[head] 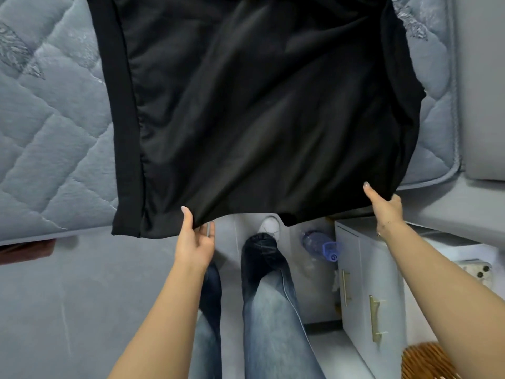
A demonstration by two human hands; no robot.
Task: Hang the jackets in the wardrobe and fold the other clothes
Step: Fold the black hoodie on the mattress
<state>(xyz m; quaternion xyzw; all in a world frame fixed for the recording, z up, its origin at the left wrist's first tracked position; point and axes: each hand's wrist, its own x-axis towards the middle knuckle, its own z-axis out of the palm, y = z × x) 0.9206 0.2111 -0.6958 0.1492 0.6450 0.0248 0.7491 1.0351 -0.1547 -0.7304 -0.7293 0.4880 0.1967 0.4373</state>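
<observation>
A large black garment (254, 110) is spread flat over the grey quilted mattress (52, 149), its near edge hanging past the mattress edge toward me. My left hand (195, 236) pinches the near hem left of centre, thumb on top and fingers underneath. My right hand (384, 206) pinches the near right corner the same way. A darker band runs down the garment's left side. The garment's far end is cut off by the top of the view.
A white bedside cabinet (366, 285) with gold handles stands at the right, a phone (475, 269) on top and a woven item (429, 362) at its near corner. A plastic water bottle (321, 246) lies on the floor beside it. My jeans-clad legs stand between bed and cabinet.
</observation>
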